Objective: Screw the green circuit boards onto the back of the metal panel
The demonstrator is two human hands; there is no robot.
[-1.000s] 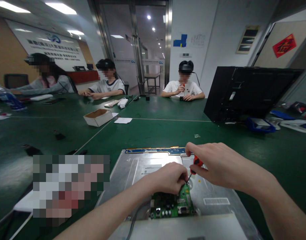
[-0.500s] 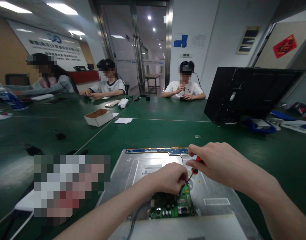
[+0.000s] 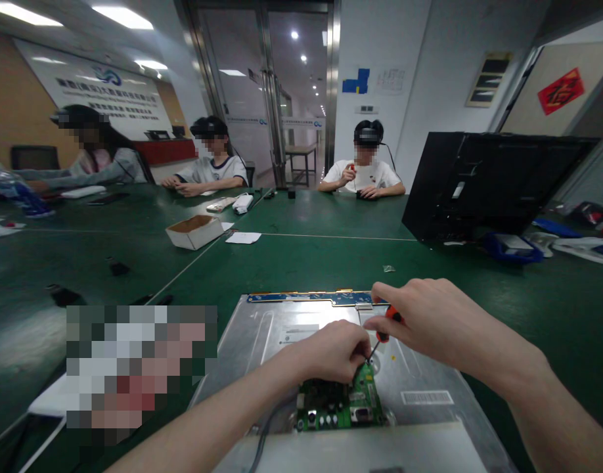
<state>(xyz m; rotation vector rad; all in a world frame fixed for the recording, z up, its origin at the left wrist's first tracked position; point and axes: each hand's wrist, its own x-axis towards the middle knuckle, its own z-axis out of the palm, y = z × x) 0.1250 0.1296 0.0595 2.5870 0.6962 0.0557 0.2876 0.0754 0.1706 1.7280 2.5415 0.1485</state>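
One orange screwdriver, gripped in your right hand, points down at the far end of a circuit board on a metal panel; your left hand curls there, its hold unclear.

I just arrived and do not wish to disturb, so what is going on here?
Someone is using a screwdriver at a green circuit board, which sits on a metal panel lying on the table. The right hand holds it, tip down by the board's far edge. The left hand is bent close beside the tip; whether it pinches anything is hidden.
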